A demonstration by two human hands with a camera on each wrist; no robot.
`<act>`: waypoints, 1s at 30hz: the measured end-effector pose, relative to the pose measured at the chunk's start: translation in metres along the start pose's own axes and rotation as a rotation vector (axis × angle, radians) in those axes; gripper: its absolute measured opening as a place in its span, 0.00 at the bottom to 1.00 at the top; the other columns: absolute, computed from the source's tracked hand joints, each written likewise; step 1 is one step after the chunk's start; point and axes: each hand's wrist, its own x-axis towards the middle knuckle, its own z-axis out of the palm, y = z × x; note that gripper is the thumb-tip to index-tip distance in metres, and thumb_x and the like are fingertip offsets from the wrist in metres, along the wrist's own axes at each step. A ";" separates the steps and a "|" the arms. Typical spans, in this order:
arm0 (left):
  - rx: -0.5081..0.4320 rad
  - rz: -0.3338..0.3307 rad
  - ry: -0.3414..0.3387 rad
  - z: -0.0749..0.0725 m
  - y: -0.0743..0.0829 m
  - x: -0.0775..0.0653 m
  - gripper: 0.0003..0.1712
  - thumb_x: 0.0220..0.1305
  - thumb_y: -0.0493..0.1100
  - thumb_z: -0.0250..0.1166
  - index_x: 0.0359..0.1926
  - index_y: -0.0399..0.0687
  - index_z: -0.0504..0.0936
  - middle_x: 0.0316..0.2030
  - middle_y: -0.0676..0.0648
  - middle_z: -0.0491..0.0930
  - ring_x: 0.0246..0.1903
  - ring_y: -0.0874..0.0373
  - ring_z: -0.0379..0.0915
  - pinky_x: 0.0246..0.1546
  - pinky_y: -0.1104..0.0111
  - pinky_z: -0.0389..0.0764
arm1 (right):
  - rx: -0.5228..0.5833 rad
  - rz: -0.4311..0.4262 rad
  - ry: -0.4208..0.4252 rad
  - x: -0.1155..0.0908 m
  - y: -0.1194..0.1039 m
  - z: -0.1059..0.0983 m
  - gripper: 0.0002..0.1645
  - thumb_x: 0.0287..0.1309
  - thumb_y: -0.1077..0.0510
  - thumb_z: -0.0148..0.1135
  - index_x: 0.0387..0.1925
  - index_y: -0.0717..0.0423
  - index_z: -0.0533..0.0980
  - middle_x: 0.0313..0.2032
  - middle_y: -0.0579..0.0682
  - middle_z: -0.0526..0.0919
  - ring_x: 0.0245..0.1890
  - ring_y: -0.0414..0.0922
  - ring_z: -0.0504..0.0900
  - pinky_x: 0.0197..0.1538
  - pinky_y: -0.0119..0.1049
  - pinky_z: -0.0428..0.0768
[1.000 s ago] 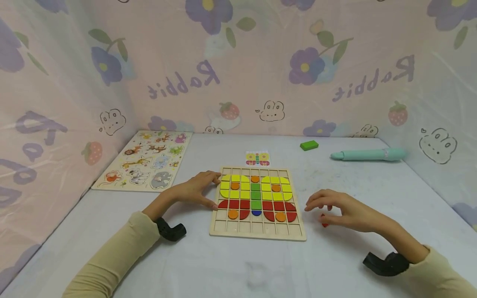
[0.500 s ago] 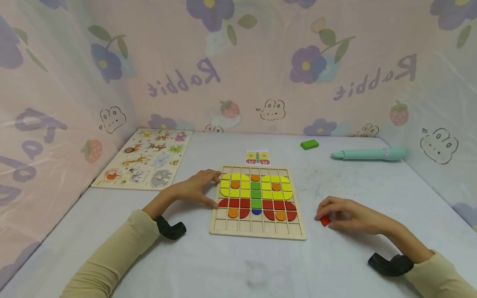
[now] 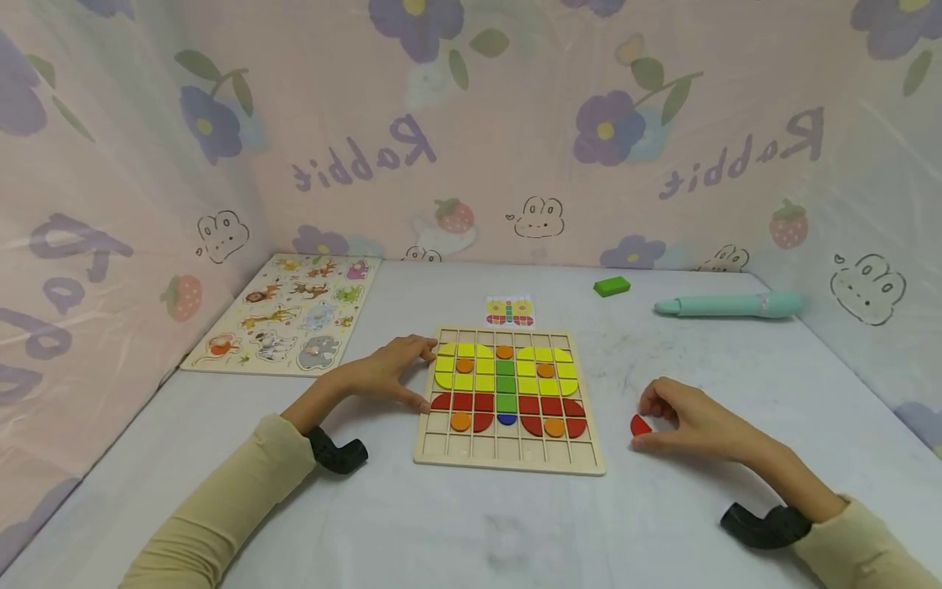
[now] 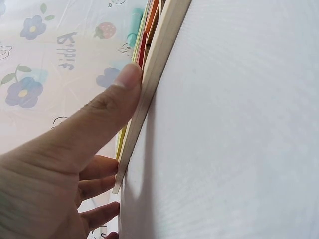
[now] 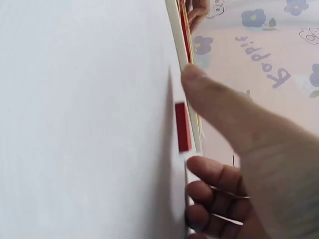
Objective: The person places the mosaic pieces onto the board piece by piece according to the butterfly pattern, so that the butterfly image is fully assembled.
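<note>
A wooden grid board (image 3: 508, 469) lies mid-table, filled with yellow, red, green, orange and blue pieces in a butterfly pattern. My left hand (image 3: 386, 376) rests at its left edge, thumb and fingertips spread along the rim; the left wrist view shows the thumb (image 4: 117, 94) over the top edge. To the right of the board, a small red quarter-round piece (image 3: 640, 425) lies on the table. My right hand (image 3: 695, 421) is around it, with thumb and fingers parted; in the right wrist view the red piece (image 5: 183, 127) sits in the gap between them.
A small butterfly picture card (image 3: 509, 311) lies behind the board. At the back right are a green block (image 3: 612, 286) and a mint-coloured pen-shaped thing (image 3: 728, 306). An animal puzzle board (image 3: 283, 319) lies at the left, and patterned cloth walls (image 3: 471, 131) surround the table.
My right hand has come down to the red piece and touched it, then its fingers have parted, leaving the piece turned and more visible. The left hand has stayed at the board's edge.
</note>
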 end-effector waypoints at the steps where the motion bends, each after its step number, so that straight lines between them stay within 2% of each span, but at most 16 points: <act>1: 0.002 0.003 0.001 0.000 0.000 0.000 0.42 0.45 0.58 0.73 0.57 0.43 0.67 0.68 0.41 0.56 0.68 0.43 0.48 0.67 0.50 0.50 | -0.004 -0.002 -0.005 0.000 -0.001 0.001 0.27 0.40 0.39 0.72 0.34 0.48 0.71 0.29 0.41 0.71 0.30 0.36 0.68 0.31 0.27 0.70; 6: 0.015 0.011 0.004 -0.001 0.001 -0.001 0.43 0.45 0.58 0.73 0.57 0.43 0.67 0.68 0.40 0.56 0.67 0.43 0.48 0.67 0.50 0.50 | 0.024 -0.121 -0.008 0.001 0.000 0.002 0.17 0.47 0.48 0.71 0.36 0.47 0.74 0.32 0.37 0.75 0.32 0.35 0.72 0.35 0.26 0.74; 10: 0.013 0.004 0.000 -0.001 0.001 0.000 0.43 0.45 0.58 0.73 0.57 0.42 0.67 0.68 0.40 0.56 0.68 0.43 0.48 0.67 0.50 0.50 | 0.047 -0.217 -0.015 0.001 0.000 -0.002 0.15 0.48 0.55 0.71 0.38 0.47 0.76 0.33 0.36 0.77 0.31 0.35 0.73 0.34 0.26 0.75; 14: 0.014 0.003 0.002 0.000 0.000 0.000 0.43 0.45 0.58 0.73 0.57 0.42 0.67 0.68 0.40 0.56 0.67 0.43 0.48 0.67 0.49 0.51 | 0.047 -0.236 -0.008 0.006 -0.004 -0.003 0.15 0.47 0.55 0.72 0.38 0.46 0.77 0.31 0.35 0.78 0.30 0.36 0.72 0.31 0.27 0.73; 17: 0.014 0.001 0.003 0.001 0.000 0.000 0.43 0.44 0.58 0.73 0.57 0.42 0.67 0.68 0.40 0.56 0.67 0.43 0.48 0.67 0.50 0.51 | 0.060 -0.226 0.028 0.015 -0.013 0.000 0.14 0.46 0.56 0.73 0.37 0.46 0.78 0.30 0.35 0.78 0.29 0.35 0.72 0.30 0.28 0.73; 22: 0.005 -0.002 0.002 0.001 -0.001 0.000 0.43 0.44 0.59 0.73 0.56 0.43 0.67 0.68 0.41 0.56 0.68 0.44 0.48 0.67 0.50 0.50 | 0.095 -0.230 0.070 0.043 -0.050 0.015 0.12 0.47 0.55 0.72 0.35 0.50 0.80 0.28 0.36 0.78 0.28 0.37 0.73 0.29 0.29 0.74; 26: 0.001 0.002 0.006 0.002 -0.002 0.000 0.43 0.44 0.59 0.73 0.56 0.44 0.66 0.68 0.41 0.56 0.68 0.44 0.47 0.67 0.50 0.50 | 0.105 -0.264 0.029 0.067 -0.094 0.033 0.13 0.49 0.52 0.71 0.36 0.52 0.81 0.29 0.38 0.79 0.29 0.40 0.73 0.32 0.31 0.75; 30: -0.003 0.008 0.008 0.002 -0.003 0.000 0.43 0.44 0.59 0.73 0.56 0.43 0.67 0.68 0.41 0.56 0.68 0.44 0.47 0.67 0.50 0.49 | 0.091 -0.317 -0.024 0.088 -0.132 0.056 0.14 0.49 0.51 0.70 0.38 0.52 0.81 0.33 0.40 0.82 0.33 0.38 0.74 0.36 0.31 0.76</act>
